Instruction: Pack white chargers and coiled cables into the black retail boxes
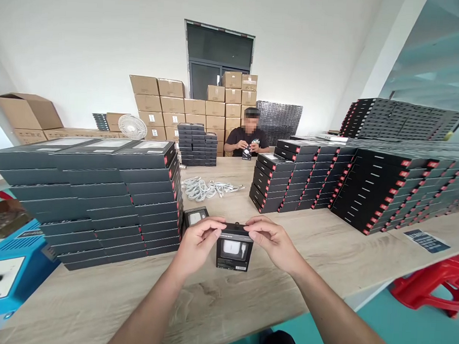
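A small black retail box [234, 250] stands upright on the wooden table in front of me. Its front pictures a white charger and a cable plug. My left hand [200, 240] pinches the top left corner of this box, thumb in front and fingers behind. At the top right corner, my right hand [270, 238] grips it in the same way. A hang tab sticks up between the hands. Just behind my left hand lies another black box [196, 215] with a white charger on its face, partly hidden by the hand and the tall stack.
Tall stacks of black boxes [110, 202] rise on the left, and more stacks [309, 175] line the right. White cables [206, 188] lie mid-table. Across the table a person [248, 135] holds a small box. A blue machine [16, 269] and a red stool [433, 282] flank the table.
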Available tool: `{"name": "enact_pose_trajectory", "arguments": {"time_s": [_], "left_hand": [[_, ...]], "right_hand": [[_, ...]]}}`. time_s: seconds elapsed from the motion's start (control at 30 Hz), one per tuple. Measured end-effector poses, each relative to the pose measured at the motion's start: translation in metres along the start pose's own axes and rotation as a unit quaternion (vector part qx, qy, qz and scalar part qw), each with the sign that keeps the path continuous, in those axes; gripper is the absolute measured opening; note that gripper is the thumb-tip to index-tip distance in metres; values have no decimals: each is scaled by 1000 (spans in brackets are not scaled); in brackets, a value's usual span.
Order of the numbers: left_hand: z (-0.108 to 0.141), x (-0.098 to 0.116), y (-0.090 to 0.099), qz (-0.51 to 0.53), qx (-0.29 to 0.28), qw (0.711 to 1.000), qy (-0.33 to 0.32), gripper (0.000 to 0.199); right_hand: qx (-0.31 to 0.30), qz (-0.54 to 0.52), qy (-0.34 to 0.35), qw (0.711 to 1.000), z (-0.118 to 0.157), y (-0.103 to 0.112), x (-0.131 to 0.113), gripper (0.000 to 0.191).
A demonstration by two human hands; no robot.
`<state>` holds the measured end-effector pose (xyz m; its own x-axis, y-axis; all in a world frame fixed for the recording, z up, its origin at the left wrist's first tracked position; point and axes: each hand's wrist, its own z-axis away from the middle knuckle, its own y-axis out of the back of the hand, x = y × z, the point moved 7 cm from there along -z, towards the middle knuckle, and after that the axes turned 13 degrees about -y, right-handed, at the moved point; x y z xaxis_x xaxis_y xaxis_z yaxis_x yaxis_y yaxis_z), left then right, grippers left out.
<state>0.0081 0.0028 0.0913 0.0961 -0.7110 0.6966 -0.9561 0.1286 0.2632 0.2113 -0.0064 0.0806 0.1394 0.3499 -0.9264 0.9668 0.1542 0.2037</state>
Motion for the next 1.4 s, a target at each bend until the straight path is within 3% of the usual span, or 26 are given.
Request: {"name": "enact_pose_trajectory", "arguments": {"time_s": [0.2,0.37,0.5,0.57,0.7,0.8,0.9,1.0,1.1,1.27,1.4], "left_hand": [[1,2,3,-35,-51,998,-26,20],[10,-6,-5,-15,-52,998,-41,21],[31,-9,-7,-17,-13,999,-38,52],[53,-5,-3,-57,-6,998,-29,68],[105,0,4,-176,-101,979,18,54],[131,-6,12,-198,-122,970,75,44],[140,-17,14,-170,-118,971,122,43],[136,-19,14,-169,-105,975,104,43],[132,-20,11,-191,-114,970,94,42],[129,-22,3,-241,-151,952,118,37],[127,-18,1,-253,-154,950,101,35]], "right_hand": [[-13,26,-14,999,-4,3,-4,17],[-4,88,0,996,13,-4,10,23],[26,48,-16,998,20,-10,39,50],[85,-20,-52,995,7,-2,56,62],[176,-162,-194,951,-57,5,91,70],[150,-177,-237,943,-118,-27,100,58],[91,-171,-256,947,-151,-76,108,47],[-1,-172,-270,947,-148,-116,118,43],[-62,-183,-274,942,-129,-131,128,44],[-82,-185,-278,939,-121,-139,138,39],[-53,-178,-266,946,-120,-144,137,37]]}}
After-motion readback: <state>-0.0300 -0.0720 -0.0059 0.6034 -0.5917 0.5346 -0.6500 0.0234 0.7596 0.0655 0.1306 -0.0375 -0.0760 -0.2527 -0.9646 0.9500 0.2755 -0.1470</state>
